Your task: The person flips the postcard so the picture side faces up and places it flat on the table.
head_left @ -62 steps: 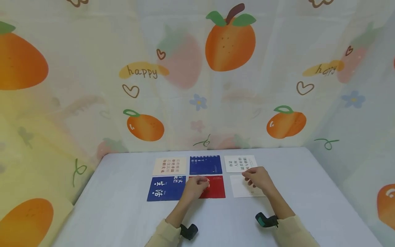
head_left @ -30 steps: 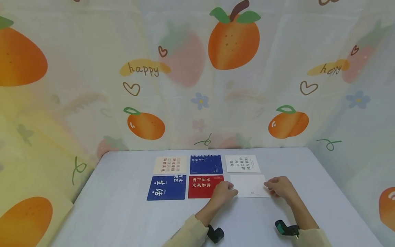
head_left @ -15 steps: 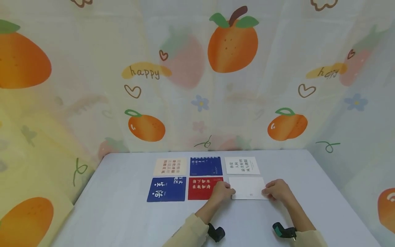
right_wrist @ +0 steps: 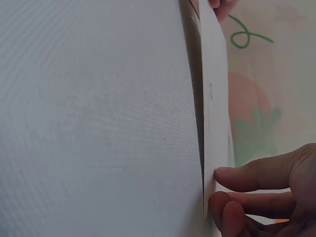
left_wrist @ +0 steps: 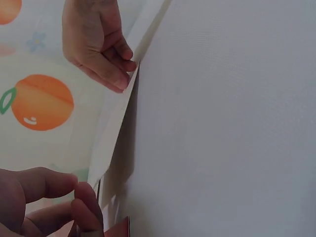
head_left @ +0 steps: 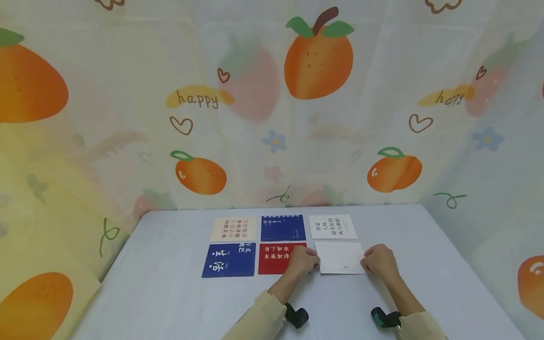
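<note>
A white card (head_left: 340,258), blank apart from a tiny mark near its lower edge, is held between both hands at the front right of a group of cards. My left hand (head_left: 302,260) pinches its left edge and overlaps the red card (head_left: 272,266), whose right part it hides. At the opposite edge my right hand (head_left: 381,262) grips the card, thumb (right_wrist: 234,178) on the upper face and fingers below. In the right wrist view a dark gap runs under the long side of the card, wider toward the left hand.
Behind the white card lies a white card with dark writing (head_left: 333,226). Further left are a blue card (head_left: 284,229), a cream card (head_left: 233,229) and a blue card with large white characters (head_left: 229,260). A fruit-printed curtain (head_left: 297,141) rises behind the table (head_left: 170,293).
Both hands have moved rightward from over the red card and the white cards to the white card's two sides. Lately the card and hands have shifted only slightly.
</note>
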Available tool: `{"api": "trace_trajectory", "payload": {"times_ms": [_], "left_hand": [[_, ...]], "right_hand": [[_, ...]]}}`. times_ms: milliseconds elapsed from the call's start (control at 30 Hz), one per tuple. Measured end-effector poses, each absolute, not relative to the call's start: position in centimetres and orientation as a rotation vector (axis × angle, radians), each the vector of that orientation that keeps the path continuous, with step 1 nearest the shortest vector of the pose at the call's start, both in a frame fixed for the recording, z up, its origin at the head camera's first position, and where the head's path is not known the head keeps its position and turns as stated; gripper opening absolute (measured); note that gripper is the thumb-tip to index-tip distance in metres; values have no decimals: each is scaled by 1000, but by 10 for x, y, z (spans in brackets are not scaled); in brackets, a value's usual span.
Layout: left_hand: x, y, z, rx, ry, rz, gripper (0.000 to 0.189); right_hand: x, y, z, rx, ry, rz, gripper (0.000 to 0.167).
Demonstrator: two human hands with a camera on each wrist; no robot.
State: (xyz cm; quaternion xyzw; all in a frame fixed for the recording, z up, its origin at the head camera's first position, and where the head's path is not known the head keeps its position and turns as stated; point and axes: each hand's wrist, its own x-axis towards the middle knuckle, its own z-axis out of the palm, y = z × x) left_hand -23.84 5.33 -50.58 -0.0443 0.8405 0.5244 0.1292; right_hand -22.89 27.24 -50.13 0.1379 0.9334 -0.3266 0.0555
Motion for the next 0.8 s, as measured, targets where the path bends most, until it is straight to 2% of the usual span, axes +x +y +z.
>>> {"api": "trace_trajectory", "payload": {"times_ms": [133,467,800], "left_hand": [[-240,52,-506,-121,2440,1517,20],[-244,51,-508,-114,2470,1459,11],[-242,51,-509,-151,2437,1517,14]], "right_hand": [[-228,270,-502,422,2867,-947,19],[-228,269,-502,426,2863,-968,15],[-228,272,-501,420,2860,-1020,12]]}}
